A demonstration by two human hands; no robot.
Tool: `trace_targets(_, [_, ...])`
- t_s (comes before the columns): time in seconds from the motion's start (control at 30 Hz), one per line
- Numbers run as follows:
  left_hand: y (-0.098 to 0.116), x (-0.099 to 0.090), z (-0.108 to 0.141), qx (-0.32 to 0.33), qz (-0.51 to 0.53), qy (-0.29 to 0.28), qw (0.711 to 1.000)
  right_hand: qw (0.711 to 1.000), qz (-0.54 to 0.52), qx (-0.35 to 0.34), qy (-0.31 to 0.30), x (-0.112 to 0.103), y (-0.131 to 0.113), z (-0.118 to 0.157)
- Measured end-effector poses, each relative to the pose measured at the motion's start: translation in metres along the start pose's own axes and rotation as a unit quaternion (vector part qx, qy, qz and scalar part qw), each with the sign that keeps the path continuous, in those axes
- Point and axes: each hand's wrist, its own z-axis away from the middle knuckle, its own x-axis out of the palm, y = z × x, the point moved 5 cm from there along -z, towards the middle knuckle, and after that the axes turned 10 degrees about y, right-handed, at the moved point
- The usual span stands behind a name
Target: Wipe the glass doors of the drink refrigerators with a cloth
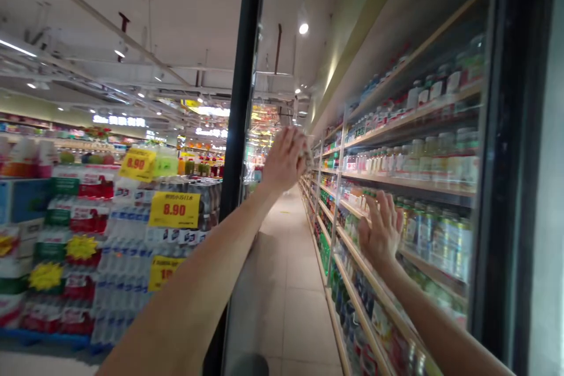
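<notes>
The left hand (pixel 282 160) is up at the pane of the black-framed glass door (pixel 245 70), fingers bent over a pale, crumpled patch too blurred to identify, so its grip cannot be told. The right hand (pixel 380 229) is lower, open with fingers spread before the same pane, where bottle-filled shelves (pixel 408 254) show; contact is unclear.

Single head cam, worn by the person, facing roughly straight ahead at the black-framed glass door (pixel 241 100) (close range); forearms (pixel 194 270) enter from below, stacked store goods (pixel 127 223) farther off left.
</notes>
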Motion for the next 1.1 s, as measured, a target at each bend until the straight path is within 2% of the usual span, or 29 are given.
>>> trace_targets(0.03, [-0.008, -0.002, -0.004, -0.05, -0.015, 0.023, 0.998, 1.0, -0.003, 0.0, -0.001, 0.0, 0.0, 0.0])
trace_targets(0.07, [-0.009, -0.002, -0.005, -0.074, -0.02, 0.032, 0.997, 1.0, -0.006, 0.0, -0.002, 0.001, 0.0, 0.0])
trace_targets(0.1, [-0.004, 0.0, -0.004, -0.065, -0.012, 0.024, 0.998, 1.0, -0.008, -0.001, -0.003, 0.001, 0.0, 0.001])
trace_targets(0.17, [0.023, 0.01, 0.004, 0.043, 0.034, -0.032, 0.998, 1.0, -0.009, 0.0, -0.002, 0.002, 0.0, 0.001])
trace_targets(0.23, [0.049, 0.018, 0.016, 0.171, 0.078, -0.084, 0.979, 1.0, -0.005, -0.002, -0.001, 0.004, 0.001, 0.002])
trace_targets(0.27, [0.054, 0.02, 0.018, 0.202, 0.087, -0.094, 0.971, 1.0, -0.002, -0.005, -0.001, 0.005, 0.001, 0.002])
trace_targets(0.3, [0.052, 0.02, 0.017, 0.202, 0.084, -0.089, 0.972, 1.0, 0.0, -0.008, -0.002, 0.005, 0.001, 0.003])
trace_targets(0.33, [0.045, 0.019, 0.012, 0.168, 0.07, -0.07, 0.981, 1.0, 0.001, -0.01, -0.003, 0.005, 0.001, 0.003])
trace_targets(0.43, [0.016, 0.01, -0.004, 0.003, 0.009, 0.011, 1.0, 1.0, -0.001, -0.006, -0.003, 0.005, 0.0, 0.002])
trace_targets(0.47, [0.015, 0.009, -0.005, -0.014, 0.003, 0.02, 1.0, 1.0, -0.003, -0.004, -0.002, 0.005, 0.0, 0.002])
trace_targets(0.5, [0.02, 0.01, -0.003, 0.004, 0.01, 0.013, 1.0, 1.0, -0.005, -0.004, 0.001, 0.004, 0.0, 0.002])
trace_targets(0.53, [0.03, 0.013, 0.001, 0.053, 0.028, -0.007, 0.998, 1.0, -0.006, -0.006, 0.003, 0.004, 0.0, 0.002])
trace_targets(0.6, [0.053, 0.017, 0.013, 0.181, 0.076, -0.061, 0.979, 1.0, -0.009, -0.009, 0.006, 0.004, -0.001, 0.002])
trace_targets(0.63, [0.058, 0.018, 0.017, 0.223, 0.091, -0.079, 0.967, 1.0, -0.01, -0.009, 0.006, 0.005, -0.001, 0.002])
trace_targets(0.67, [0.057, 0.018, 0.018, 0.235, 0.094, -0.085, 0.964, 1.0, -0.011, -0.008, 0.006, 0.005, 0.0, 0.002])
trace_targets(0.7, [0.05, 0.016, 0.015, 0.216, 0.084, -0.076, 0.97, 1.0, -0.011, -0.007, 0.004, 0.005, 0.0, 0.002])
trace_targets(0.8, [0.014, 0.006, 0.001, 0.054, 0.018, 0.003, 0.998, 1.0, -0.009, -0.001, -0.006, 0.005, 0.001, 0.002])
trace_targets(0.83, [0.008, 0.004, 0.0, 0.015, 0.004, 0.023, 1.0, 1.0, -0.009, 0.001, -0.009, 0.005, 0.0, 0.002])
trace_targets(0.87, [0.009, 0.003, 0.002, 0.004, 0.002, 0.029, 1.0, 1.0, -0.009, 0.0, -0.011, 0.005, 0.0, 0.002])
trace_targets(0.9, [0.017, 0.005, 0.006, 0.026, 0.012, 0.019, 0.999, 1.0, -0.009, 0.0, -0.012, 0.005, 0.0, 0.002])
trace_targets(0.93, [0.03, 0.009, 0.012, 0.078, 0.035, -0.004, 0.996, 1.0, -0.009, 0.0, -0.011, 0.005, 0.0, 0.001])
trace_targets(1.0, [0.056, 0.015, 0.027, 0.209, 0.088, -0.06, 0.972, 1.0, -0.009, 0.001, -0.011, 0.005, 0.0, 0.001])
trace_targets(1.03, [0.062, 0.016, 0.031, 0.252, 0.103, -0.075, 0.959, 1.0, -0.009, 0.001, -0.012, 0.005, 0.0, 0.001])
trace_targets(1.07, [0.061, 0.016, 0.031, 0.264, 0.104, -0.076, 0.956, 1.0, -0.01, 0.001, -0.013, 0.005, 0.0, 0.001])
trace_targets(1.1, [0.052, 0.013, 0.026, 0.239, 0.089, -0.063, 0.965, 1.0, -0.011, 0.002, -0.014, 0.005, 0.001, 0.001])
